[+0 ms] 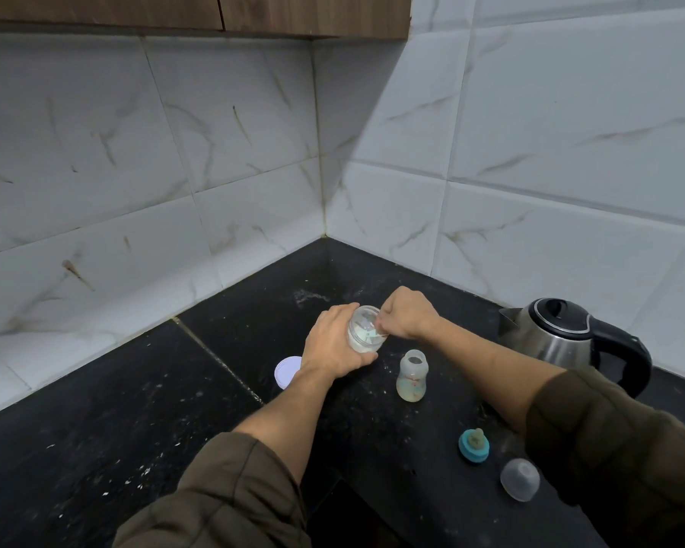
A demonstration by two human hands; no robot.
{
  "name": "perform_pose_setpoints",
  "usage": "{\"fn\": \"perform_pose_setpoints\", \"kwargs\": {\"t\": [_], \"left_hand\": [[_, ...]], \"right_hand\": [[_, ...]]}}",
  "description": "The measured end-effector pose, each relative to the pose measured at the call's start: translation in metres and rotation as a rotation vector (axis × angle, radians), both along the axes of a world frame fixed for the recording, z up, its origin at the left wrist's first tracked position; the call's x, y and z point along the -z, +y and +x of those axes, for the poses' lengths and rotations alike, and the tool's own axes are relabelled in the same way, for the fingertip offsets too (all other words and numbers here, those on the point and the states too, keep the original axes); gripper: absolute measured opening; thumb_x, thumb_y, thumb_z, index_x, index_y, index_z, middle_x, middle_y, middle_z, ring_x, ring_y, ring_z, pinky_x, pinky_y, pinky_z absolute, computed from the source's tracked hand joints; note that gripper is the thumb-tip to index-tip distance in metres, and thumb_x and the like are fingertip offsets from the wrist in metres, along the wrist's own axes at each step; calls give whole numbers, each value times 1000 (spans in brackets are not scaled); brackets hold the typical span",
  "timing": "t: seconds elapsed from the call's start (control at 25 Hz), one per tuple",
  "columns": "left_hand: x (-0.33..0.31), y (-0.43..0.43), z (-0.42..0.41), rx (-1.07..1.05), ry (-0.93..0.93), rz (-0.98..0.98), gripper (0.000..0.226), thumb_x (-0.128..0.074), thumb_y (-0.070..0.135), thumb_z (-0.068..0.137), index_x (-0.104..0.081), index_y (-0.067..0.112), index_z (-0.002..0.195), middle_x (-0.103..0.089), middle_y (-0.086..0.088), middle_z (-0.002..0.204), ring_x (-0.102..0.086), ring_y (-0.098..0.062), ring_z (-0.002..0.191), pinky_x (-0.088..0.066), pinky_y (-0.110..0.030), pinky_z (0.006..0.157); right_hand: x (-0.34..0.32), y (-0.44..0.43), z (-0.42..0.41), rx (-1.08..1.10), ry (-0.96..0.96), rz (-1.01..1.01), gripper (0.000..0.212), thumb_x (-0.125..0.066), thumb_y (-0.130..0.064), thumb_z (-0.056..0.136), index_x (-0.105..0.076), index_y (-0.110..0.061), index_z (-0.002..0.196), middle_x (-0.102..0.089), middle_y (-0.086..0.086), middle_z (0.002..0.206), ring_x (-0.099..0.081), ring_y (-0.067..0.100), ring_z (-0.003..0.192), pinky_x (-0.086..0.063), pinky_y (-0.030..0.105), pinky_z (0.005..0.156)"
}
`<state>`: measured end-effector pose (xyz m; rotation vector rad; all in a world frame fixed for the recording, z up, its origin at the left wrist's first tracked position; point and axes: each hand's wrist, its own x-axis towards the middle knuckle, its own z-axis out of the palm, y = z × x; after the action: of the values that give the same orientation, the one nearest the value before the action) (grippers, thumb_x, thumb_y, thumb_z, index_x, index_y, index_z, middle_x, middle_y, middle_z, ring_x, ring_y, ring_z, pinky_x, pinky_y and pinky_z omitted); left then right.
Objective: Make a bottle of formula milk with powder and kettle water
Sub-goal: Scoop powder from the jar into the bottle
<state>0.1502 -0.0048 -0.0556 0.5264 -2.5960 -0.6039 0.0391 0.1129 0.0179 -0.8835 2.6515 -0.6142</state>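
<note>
Left hand (333,346) curled round jar (366,330), jar tipped with mouth toward right hand (406,314). Right hand pinches scoop (377,331) inside jar mouth. Bottle (412,375) upright, uncapped, just below right wrist, nearer right hand. Kettle (550,334) outside right forearm.

No readable text, faint unreadable markings on baby bottle (412,376), none on kettle (550,338)

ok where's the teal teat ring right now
In the head view, the teal teat ring lies on the black counter at lower right, between the open bottle and the clear cap.
</note>
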Motion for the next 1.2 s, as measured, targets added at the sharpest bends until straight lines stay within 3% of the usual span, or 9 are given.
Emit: {"fn": "perform_pose_setpoints", "kwargs": {"t": [0.08,0.16,0.28,0.4,0.52,0.68,0.92,1.2], "left_hand": [[-1,1,0,-28,9,18,76,-90,46,62,-59,28,129,-63,9,129,-55,-15,121,-39,-26,102],[-1,1,0,-56,12,44,76,-89,50,61,-59,32,128,-63,10,128,-55,-15,119,-45,-30,99],[-2,1,-2,-71,8,63,76,-87,53,57,-59,36,125,-63,13,125,-55,-15,117,-48,-31,96],[-3,1,-3,-91,11,77,78,-86,54,56,-58,37,127,-62,13,125,-55,-15,117,-48,-32,96],[-2,1,-5,-112,24,93,84,-87,55,56,-57,35,132,-61,13,128,-54,-14,120,-47,-32,98],[-3,2,-7,-118,29,91,77,-82,59,53,-58,39,124,-63,17,120,-56,-14,116,-49,-32,94],[-2,5,-6,-102,38,91,69,-82,57,53,-58,41,116,-63,18,115,-56,-12,110,-50,-33,90],[-1,4,-7,-109,27,87,75,-84,58,53,-57,40,120,-63,16,118,-56,-12,112,-51,-33,91]], "right_hand": [[-1,5,-7,48,-117,-75,15,-70,-4,68,-77,3,79,-76,15,78,-67,23,70,-63,38,72],[0,10,-11,71,-210,-146,17,-71,-1,65,-79,5,80,-78,20,85,-68,20,68,-64,42,82],[3,18,-14,90,-263,-218,15,-70,2,67,-79,6,78,-77,21,83,-70,19,67,-63,43,85],[3,24,-14,91,-255,-253,13,-73,1,71,-83,-7,75,-79,10,77,-70,14,75,-65,36,79],[2,29,-14,66,-216,-288,17,-78,-3,79,-85,-19,77,-78,-6,77,-68,6,84,-53,23,75],[4,35,-16,20,-96,-319,12,-81,-12,83,-84,-23,83,-72,-15,70,-61,-1,73,-48,20,76],[12,41,-17,-104,95,-309,10,-78,-14,90,-85,-22,91,-69,-19,70,-61,-4,69,-48,17,75],[19,43,-16,-172,166,-297,9,-78,-18,91,-85,-22,96,-80,-7,85,-70,7,77,-55,24,79]]}}
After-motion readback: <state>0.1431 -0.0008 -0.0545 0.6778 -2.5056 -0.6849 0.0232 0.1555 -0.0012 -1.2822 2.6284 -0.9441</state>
